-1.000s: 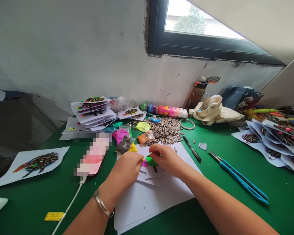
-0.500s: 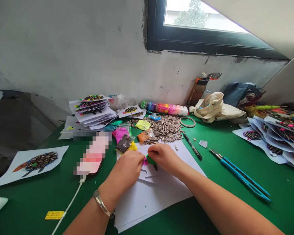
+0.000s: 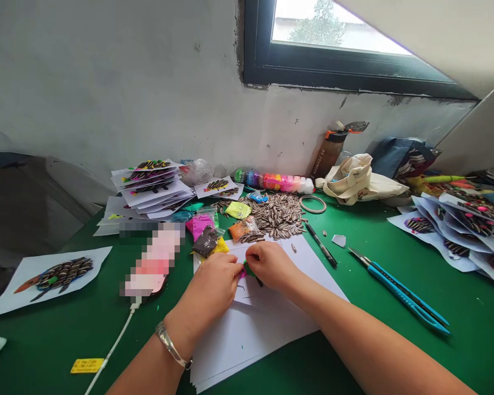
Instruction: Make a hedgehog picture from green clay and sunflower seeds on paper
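My left hand (image 3: 211, 285) and my right hand (image 3: 270, 265) meet over the top sheet of a stack of white paper (image 3: 267, 323) on the green table (image 3: 354, 307). Between their fingertips sits a small lump of green clay (image 3: 249, 270) with a pink bit beside it, pressed on the paper. Both hands pinch at this clay, and it is mostly hidden by the fingers. A silver bracelet circles my left wrist. Just beyond the hands lies a pile of striped sunflower seeds (image 3: 278, 215) and several small bags of coloured clay (image 3: 208, 230).
A blue utility knife (image 3: 399, 289) and a black pen (image 3: 321, 245) lie to the right. A phone (image 3: 154, 260) on a white cable sits left of the paper. Finished seed pictures are stacked at the back left (image 3: 150, 184), far right (image 3: 456, 230), and one at left (image 3: 49, 277).
My right hand has closed in further over the green clay, which now shows less. The view has shifted slightly; the hands stay in the same place.
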